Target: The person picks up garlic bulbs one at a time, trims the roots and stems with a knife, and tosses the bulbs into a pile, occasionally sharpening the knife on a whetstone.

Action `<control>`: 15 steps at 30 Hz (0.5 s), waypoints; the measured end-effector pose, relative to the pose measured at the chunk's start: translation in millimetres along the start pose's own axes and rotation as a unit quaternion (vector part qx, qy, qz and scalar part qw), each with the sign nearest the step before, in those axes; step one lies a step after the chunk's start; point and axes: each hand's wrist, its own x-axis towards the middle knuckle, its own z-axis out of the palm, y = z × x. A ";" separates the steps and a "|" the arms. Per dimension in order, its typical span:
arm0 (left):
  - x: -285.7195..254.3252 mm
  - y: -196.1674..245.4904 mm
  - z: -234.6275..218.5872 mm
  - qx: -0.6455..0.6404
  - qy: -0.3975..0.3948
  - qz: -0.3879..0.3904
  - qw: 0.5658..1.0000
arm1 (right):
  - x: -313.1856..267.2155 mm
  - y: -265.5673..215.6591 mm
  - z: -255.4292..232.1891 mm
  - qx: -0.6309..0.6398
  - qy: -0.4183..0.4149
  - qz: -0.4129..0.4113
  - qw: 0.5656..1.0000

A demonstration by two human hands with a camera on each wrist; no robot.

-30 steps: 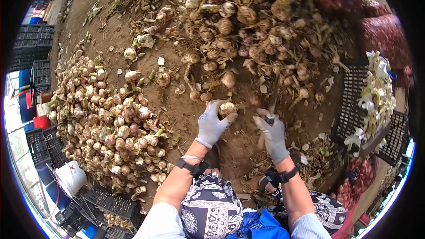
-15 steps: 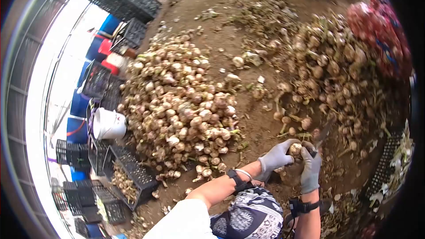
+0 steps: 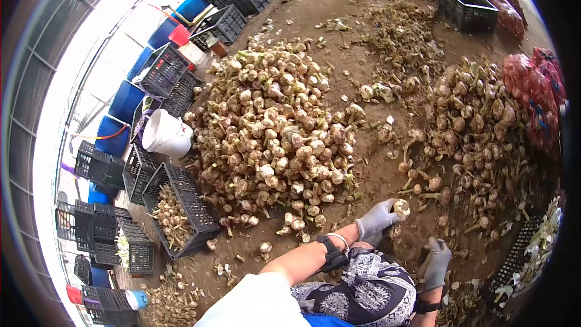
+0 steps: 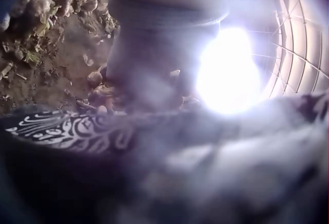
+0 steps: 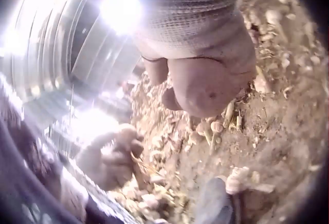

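Observation:
My left hand [image 3: 377, 220], in a pale grey work glove, grips a pale garlic bulb [image 3: 401, 208] with its top side showing. In the left wrist view the glove is mostly lost in blur and glare. Lower right of it, my right hand [image 3: 437, 264], gloved alike, is drawn back near the knee. Its fingers curl inward in the right wrist view, where the back of the glove [image 5: 205, 75] fills the top. The knife that it gripped half a second ago is hidden now. Several untrimmed garlic bulbs [image 3: 434, 183] with stems lie just beyond both hands.
A large heap of garlic bulbs [image 3: 272, 139] lies left of the hands; a stemmed pile [image 3: 478, 121] lies right. Black crates [image 3: 209, 221] and a white bucket [image 3: 166, 134] line the left side. Red mesh sacks [image 3: 532, 100] and a crate with white stalks [image 3: 514, 260] stand right.
My head view has swung left. My hands met at the bulb half a second ago; now they are apart, the right drawn back toward the body, the left still holding the bulb.

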 end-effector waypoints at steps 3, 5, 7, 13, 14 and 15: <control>5.3 2.2 -1.9 -0.129 -0.009 -0.004 0.992 | -19.6 -40.3 -1.7 0.166 0.077 0.019 0.983; -1.8 29.5 -4.3 -0.103 -0.016 -0.038 0.994 | 28.4 43.4 -45.7 -0.172 0.057 -0.104 0.978; 3.4 19.8 -12.7 -0.024 -0.019 -0.010 0.999 | 7.9 15.5 -23.6 -0.263 0.095 -0.142 0.950; 6.1 12.3 -18.3 -0.027 -0.068 -0.080 0.994 | 0.5 -22.2 57.9 -0.275 0.015 -0.299 0.914; 9.6 -12.1 -32.4 -0.072 -0.092 -0.121 0.986 | 5.0 -28.8 64.0 -0.276 0.016 -0.289 0.916; 7.3 -13.1 -33.0 0.014 -0.095 -0.030 0.995 | 7.1 -37.9 67.6 -0.325 -0.029 -0.306 0.894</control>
